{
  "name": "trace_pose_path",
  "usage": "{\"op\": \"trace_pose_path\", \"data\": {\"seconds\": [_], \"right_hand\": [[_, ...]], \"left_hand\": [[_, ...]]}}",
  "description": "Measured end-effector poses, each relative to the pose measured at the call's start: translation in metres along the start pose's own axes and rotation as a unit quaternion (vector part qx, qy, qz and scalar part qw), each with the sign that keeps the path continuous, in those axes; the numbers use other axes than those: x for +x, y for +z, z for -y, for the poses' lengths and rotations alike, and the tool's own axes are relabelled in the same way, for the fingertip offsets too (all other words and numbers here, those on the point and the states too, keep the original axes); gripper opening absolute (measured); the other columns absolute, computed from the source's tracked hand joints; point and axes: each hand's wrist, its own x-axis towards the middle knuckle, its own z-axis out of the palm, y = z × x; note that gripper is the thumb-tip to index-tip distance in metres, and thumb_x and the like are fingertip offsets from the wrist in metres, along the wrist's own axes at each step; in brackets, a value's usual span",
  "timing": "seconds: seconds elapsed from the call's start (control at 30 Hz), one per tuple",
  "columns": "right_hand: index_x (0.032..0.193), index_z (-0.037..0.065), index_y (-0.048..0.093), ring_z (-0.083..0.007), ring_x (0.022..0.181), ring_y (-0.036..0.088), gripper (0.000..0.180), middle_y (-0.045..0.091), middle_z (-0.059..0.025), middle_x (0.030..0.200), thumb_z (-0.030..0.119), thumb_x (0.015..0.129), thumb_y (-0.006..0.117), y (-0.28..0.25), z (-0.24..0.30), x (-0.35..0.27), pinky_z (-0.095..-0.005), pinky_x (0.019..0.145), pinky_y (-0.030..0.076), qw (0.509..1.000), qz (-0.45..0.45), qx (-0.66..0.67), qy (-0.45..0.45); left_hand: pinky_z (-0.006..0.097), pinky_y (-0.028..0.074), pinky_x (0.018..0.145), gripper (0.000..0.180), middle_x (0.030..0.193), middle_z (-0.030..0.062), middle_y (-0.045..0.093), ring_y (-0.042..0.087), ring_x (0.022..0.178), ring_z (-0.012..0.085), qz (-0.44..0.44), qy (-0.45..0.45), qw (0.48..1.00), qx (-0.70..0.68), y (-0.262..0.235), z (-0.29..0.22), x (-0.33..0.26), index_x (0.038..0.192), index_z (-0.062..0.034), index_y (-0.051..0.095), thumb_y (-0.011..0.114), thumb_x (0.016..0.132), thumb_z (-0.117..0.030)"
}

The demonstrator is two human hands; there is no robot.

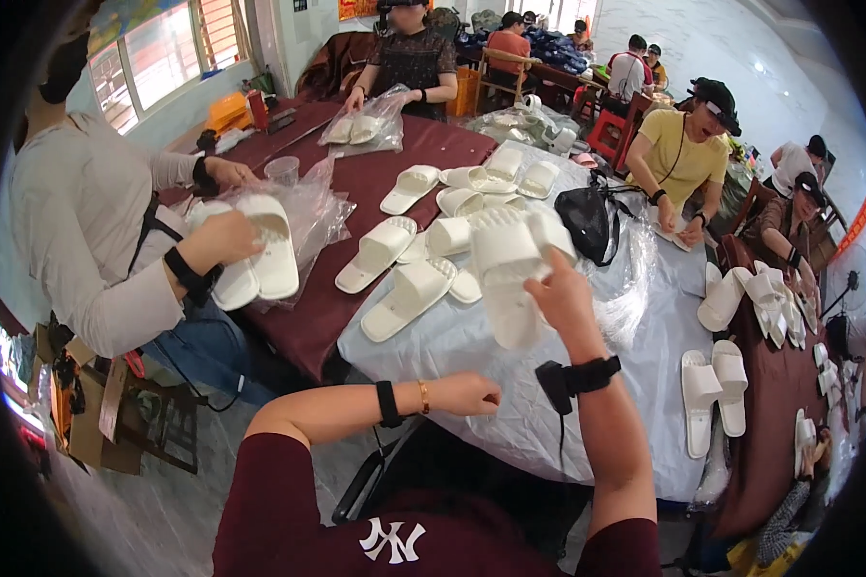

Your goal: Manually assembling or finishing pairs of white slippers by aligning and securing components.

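Observation:
My right hand (pixel 560 293) is closed on a pair of white slippers (pixel 507 260), raised above the table with their soles hanging down and slightly blurred. Low over the table's near edge, my left hand (pixel 469 394) has its fingers curled in, and nothing shows in it. Several loose white slippers (pixel 409 300) lie in a heap to the left of and behind the held pair. On the right part of the table a pair of white slippers (pixel 700 389) lies side by side. A black bag (pixel 587 223) lies just behind my right hand.
A white sheet (pixel 433 370) covers my table. At the left, a person holds white slippers (pixel 275 252) beside clear plastic bags (pixel 318 216) on a dark red tabletop (pixel 394 159). Other people work opposite and along the right. Clear plastic strands (pixel 635 298) lie at the right.

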Motion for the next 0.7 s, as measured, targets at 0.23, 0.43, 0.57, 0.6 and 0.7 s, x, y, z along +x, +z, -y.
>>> {"op": "trace_pose_path", "data": {"seconds": [0.23,0.43,0.57,0.6,0.7], "right_hand": [[0.107,0.004,0.06,-0.0314,0.088,0.062,0.028,0.06,-0.0166,0.098,0.019,0.082,0.064,-0.018,0.166,-0.106,-0.0389,0.079,0.05,0.891,0.385,0.111,-0.215],[0.088,0.002,0.054,-0.0356,0.084,0.056,0.013,0.054,-0.0157,0.086,0.014,0.084,0.058,-0.013,0.208,-0.169,-0.0428,0.074,0.046,0.76,0.32,0.487,-0.288],[0.085,0.001,0.053,-0.0291,0.083,0.058,0.013,0.053,-0.015,0.081,0.014,0.087,0.056,-0.017,0.214,-0.173,-0.0418,0.073,0.046,0.807,0.219,0.457,-0.304],[0.084,0.001,0.058,-0.0315,0.079,0.06,0.015,0.058,-0.0179,0.08,0.015,0.086,0.055,-0.03,0.217,-0.169,-0.0411,0.07,0.048,0.785,0.237,0.498,-0.281],[0.082,0.0,0.061,-0.0346,0.07,0.059,0.019,0.062,-0.0196,0.077,0.018,0.086,0.055,-0.051,0.225,-0.174,-0.0381,0.065,0.048,0.712,0.264,0.607,-0.232]], "left_hand": [[0.037,0.05,0.075,0.026,0.091,0.0163,0.068,0.065,0.084,0.0295,0.082,-0.026,0.996,0.016,-0.004,0.001,0.031,0.097,-0.0008,0.064,0.058,0.084,-0.022],[0.039,0.05,0.07,0.026,0.086,0.0172,0.067,0.065,0.08,0.0312,0.108,-0.01,0.994,0.012,0.013,-0.001,0.047,0.093,-0.0009,0.064,0.059,0.082,-0.024],[0.038,0.05,0.071,0.026,0.086,0.0161,0.068,0.065,0.079,0.0292,0.099,-0.039,0.994,0.023,0.011,-0.008,0.049,0.092,-0.0013,0.065,0.059,0.084,-0.025],[0.037,0.05,0.071,0.025,0.086,0.0156,0.068,0.065,0.079,0.0285,0.076,-0.051,0.995,0.026,0.01,-0.008,0.046,0.093,-0.0013,0.065,0.06,0.085,-0.025],[0.035,0.051,0.07,0.023,0.085,0.0147,0.068,0.065,0.078,0.0261,0.076,-0.046,0.996,0.03,0.006,-0.014,0.049,0.093,-0.0009,0.065,0.06,0.085,-0.022]]}}
